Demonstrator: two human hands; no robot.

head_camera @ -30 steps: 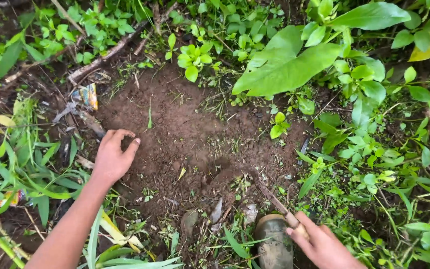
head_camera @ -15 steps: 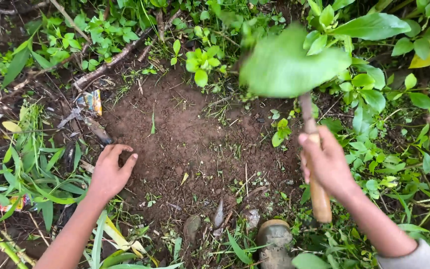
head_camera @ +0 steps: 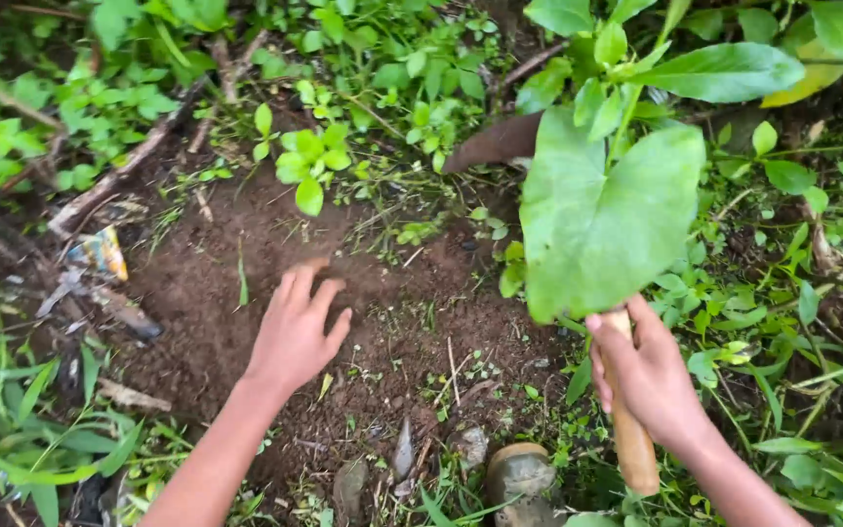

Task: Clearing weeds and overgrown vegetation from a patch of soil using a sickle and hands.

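My left hand (head_camera: 295, 332) lies open, palm down on the bare soil patch (head_camera: 392, 322), while my right hand (head_camera: 646, 376) at 4 o'clock grips the wooden handle (head_camera: 631, 444), its dark blade (head_camera: 495, 144) toward 1 o'clock.

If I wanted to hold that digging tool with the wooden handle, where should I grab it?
Probably the bare lower end of the wooden handle, coming from below, near the boot. The right hand already wraps the upper part, and the dark blade points away into the leaves.
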